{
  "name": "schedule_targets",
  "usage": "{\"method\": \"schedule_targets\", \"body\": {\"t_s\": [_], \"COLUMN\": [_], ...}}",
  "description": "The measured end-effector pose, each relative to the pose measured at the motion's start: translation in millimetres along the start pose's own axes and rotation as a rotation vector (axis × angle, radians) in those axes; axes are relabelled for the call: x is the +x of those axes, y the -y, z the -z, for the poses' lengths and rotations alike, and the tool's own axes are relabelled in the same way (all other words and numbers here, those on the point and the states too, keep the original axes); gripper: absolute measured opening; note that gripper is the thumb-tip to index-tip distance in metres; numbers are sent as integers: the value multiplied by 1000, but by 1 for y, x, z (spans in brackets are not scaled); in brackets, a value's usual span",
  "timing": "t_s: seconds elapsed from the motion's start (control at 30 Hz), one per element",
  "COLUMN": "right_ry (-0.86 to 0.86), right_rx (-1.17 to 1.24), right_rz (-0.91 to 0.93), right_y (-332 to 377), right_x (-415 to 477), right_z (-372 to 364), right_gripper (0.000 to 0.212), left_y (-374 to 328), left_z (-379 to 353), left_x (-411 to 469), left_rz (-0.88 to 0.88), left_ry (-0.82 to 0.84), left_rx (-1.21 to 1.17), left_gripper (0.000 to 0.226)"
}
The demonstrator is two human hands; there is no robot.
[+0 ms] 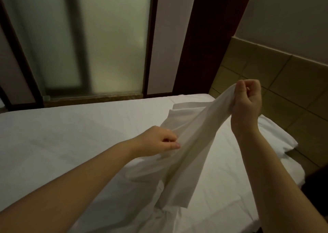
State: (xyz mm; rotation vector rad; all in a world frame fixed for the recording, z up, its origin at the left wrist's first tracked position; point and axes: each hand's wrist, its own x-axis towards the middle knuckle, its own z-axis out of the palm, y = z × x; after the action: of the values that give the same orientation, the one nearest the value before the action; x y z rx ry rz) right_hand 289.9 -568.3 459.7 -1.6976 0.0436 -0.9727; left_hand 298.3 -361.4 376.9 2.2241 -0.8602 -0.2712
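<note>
A white cloth (186, 144), like a pillowcase or sheet, hangs in loose folds above a bed with a white sheet (71, 135). My right hand (246, 99) is raised at the upper right and grips the cloth's top end in a closed fist. My left hand (158, 142) is lower, near the middle of the view, and pinches a fold of the same cloth between thumb and fingers. The cloth's lower end trails down onto the bed near the front.
A white pillow (276, 136) lies at the bed's right side against a tan padded headboard (284, 83). Beyond the bed's far edge stand frosted glass panels (110, 42) in dark wooden frames (204, 37). Something dark (317, 181) shows at the right edge.
</note>
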Motion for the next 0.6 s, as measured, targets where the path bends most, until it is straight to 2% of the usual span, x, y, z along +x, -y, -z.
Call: {"method": "schedule_targets", "body": {"t_s": [0.1, 0.17, 0.27, 0.37, 0.47, 0.6], "right_ry": [14, -9, -46, -34, -6, -49], "right_rx": [-39, -61, -76, -40, 3, 70], "right_rz": [-31, -76, -141, -168, -34, 307], "right_y": [-13, -28, -51, -48, 10, 162], "right_x": [11, 18, 29, 63, 140, 235], "right_z": [20, 35, 54, 51, 23, -10], "right_gripper": [21, 21, 21, 22, 17, 18], "left_y": [1, -1, -16, -45, -98, -194], "left_z": [-13, -15, -5, 45, 147, 285], "left_x": [16, 25, 41, 77, 115, 104], "left_rz": [121, 140, 76, -26, -134, -282], "left_ry": [-41, -103, -187, -388, -608, -960], "left_rx": [-264, -390, -378, -328, -147, 31], "left_gripper": [32, 30, 29, 29, 28, 31]}}
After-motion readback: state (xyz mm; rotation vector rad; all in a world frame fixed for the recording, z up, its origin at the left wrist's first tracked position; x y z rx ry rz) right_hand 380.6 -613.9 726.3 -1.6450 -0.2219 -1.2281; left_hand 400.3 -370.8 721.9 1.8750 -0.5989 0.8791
